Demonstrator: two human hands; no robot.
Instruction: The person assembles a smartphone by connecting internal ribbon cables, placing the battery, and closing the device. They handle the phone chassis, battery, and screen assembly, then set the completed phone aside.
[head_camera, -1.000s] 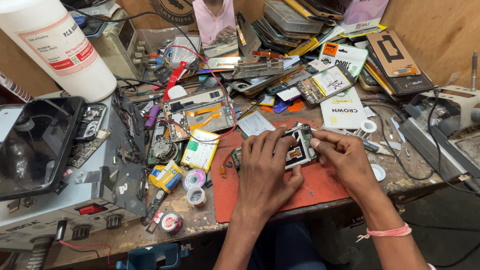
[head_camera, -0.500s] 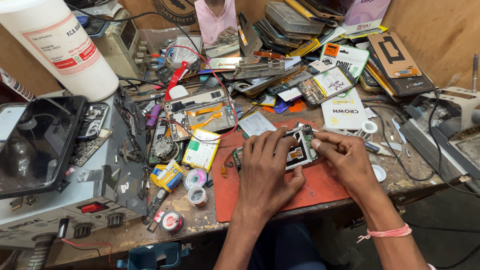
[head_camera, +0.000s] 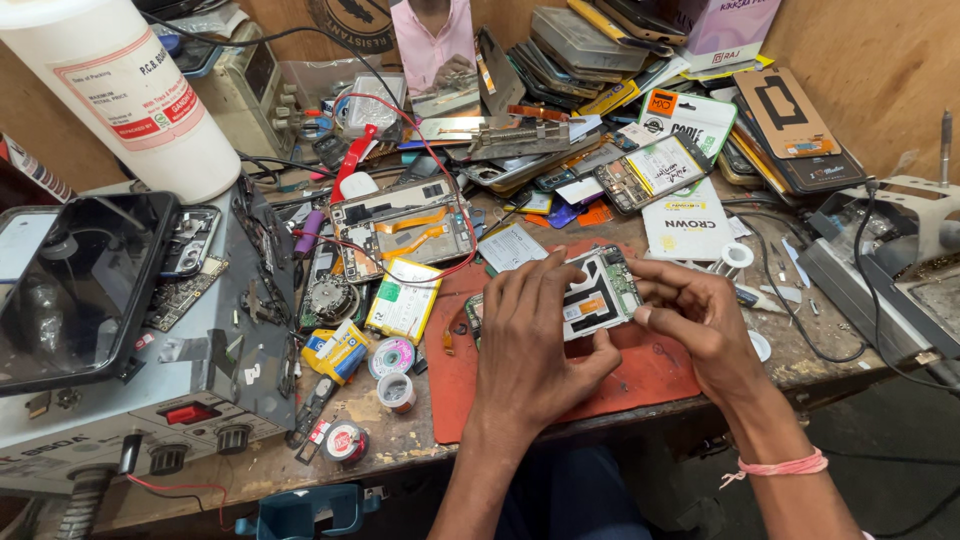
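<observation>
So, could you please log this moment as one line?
left hand: holds opened phone | right hand: grips its right edge | under: red mat | workbench: cluttered

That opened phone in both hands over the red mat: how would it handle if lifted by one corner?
The opened phone looks thin and flat, so probably light and fairly stiff. Its exposed boards and flex strips suggest it is fragile. Both the left hand and right hand support its edges, probably safer than one corner.

Evenly and brightly lit from above, with soft, short shadows. Glare on the dark screen (head_camera: 75, 285) at left. Sharp at centre; slight wide-angle bending and softness towards the edges.
</observation>
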